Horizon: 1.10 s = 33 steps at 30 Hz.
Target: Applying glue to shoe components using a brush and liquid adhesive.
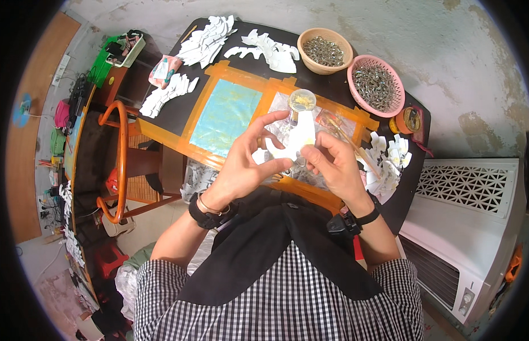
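Note:
Over the table's near part, my two hands share a white curved cut-out piece (pixel 302 135), bright and thin-looking. My left hand (pixel 247 162) has its thumb and fingers curled around the piece's left side. At the lower right edge, my right hand (pixel 335 167) pinches it between thumb and fingers. Something small and shiny shows by the right fingertips, too small to make out. Just beyond the piece stands a small clear jar (pixel 302 100) with yellowish stuff in it. A thin wooden stick (pixel 341 129) lies to the right of the jar.
A blue sheet (pixel 226 116) is fixed to the black table with orange tape (pixel 162 136). Stacked white pieces (pixel 207 42) lie at the back, more (pixel 386 159) at right. A peach basket (pixel 324 34) and a pink basket (pixel 398 74) hold metal rings. A white heater (pixel 463 227) stands right.

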Available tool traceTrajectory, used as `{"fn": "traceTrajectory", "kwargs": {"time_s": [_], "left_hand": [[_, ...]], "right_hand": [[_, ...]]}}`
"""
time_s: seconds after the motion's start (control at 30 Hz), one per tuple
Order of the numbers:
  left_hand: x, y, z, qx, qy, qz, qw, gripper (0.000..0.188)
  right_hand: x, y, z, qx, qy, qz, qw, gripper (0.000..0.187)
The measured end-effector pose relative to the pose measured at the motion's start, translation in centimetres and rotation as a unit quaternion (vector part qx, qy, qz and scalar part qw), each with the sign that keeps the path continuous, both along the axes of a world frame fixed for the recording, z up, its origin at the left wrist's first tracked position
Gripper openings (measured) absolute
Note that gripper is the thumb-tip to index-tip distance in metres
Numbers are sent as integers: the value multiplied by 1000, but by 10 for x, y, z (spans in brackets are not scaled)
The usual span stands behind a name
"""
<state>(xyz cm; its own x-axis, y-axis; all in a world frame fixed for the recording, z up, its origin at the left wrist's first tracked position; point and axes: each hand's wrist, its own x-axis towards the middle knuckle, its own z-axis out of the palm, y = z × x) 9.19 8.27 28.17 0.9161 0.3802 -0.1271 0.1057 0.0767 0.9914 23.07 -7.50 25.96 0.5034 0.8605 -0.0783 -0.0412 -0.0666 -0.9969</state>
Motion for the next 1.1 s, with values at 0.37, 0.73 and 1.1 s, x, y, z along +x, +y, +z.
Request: {"fn": "traceTrajectory", "kwargs": {"time_s": [0.37, 0.73, 1.1], "left_hand": [[-2, -3, -11, 40, 7, -30, 999, 72], [-4, 3, -2, -138, 39, -59, 988, 66], [-9, -2, -17, -91, 52, -22, 994, 64]], "right_hand": [[-14, 4, 0, 30, 66, -22, 997, 27], [-11, -6, -20, 51, 266, 61, 961, 63], [-15, 0, -8, 4, 114, 27, 993, 54]]}}
